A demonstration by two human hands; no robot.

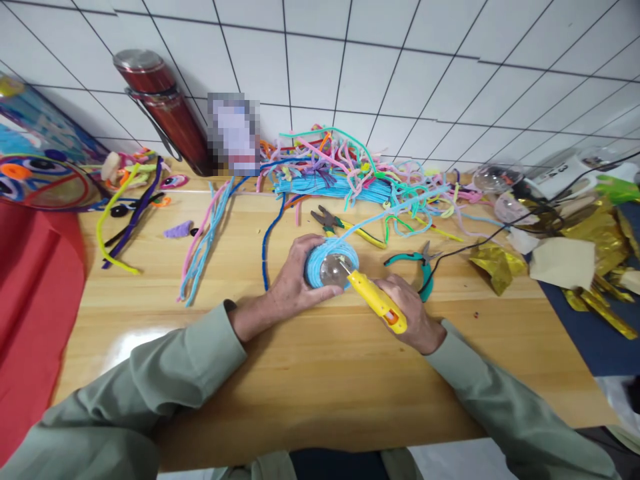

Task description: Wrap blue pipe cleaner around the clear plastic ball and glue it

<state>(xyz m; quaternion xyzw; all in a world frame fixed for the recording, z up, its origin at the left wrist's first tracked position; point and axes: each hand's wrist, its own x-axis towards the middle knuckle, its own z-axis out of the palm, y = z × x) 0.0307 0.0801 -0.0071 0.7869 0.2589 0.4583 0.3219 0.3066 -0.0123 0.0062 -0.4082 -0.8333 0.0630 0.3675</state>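
My left hand (pixel 295 280) is wrapped around a clear plastic ball (pixel 333 272) partly wound with light-blue pipe cleaner (pixel 316 263). From the coil, a loose blue strand (pixel 370 219) runs up and right toward the pile. In my right hand (pixel 413 310) is a yellow glue gun (pixel 377 300), its metal nozzle touching or very near the ball's bare clear part. A small whitish spot shows by the nozzle tip. Yellow-handled pliers (pixel 350 227) lie just beyond the ball, and teal-handled cutters (pixel 424 267) lie beyond my right hand.
A heap of colourful pipe cleaners (pixel 345 170) lies along the tiled wall. A red thermos (pixel 165 110) stands back left. Pink and blue strands (pixel 205 240) lie left. A black cord (pixel 480 243) crosses the right side near gold foil (pixel 500 267). Red cloth (pixel 35 300) covers the left edge.
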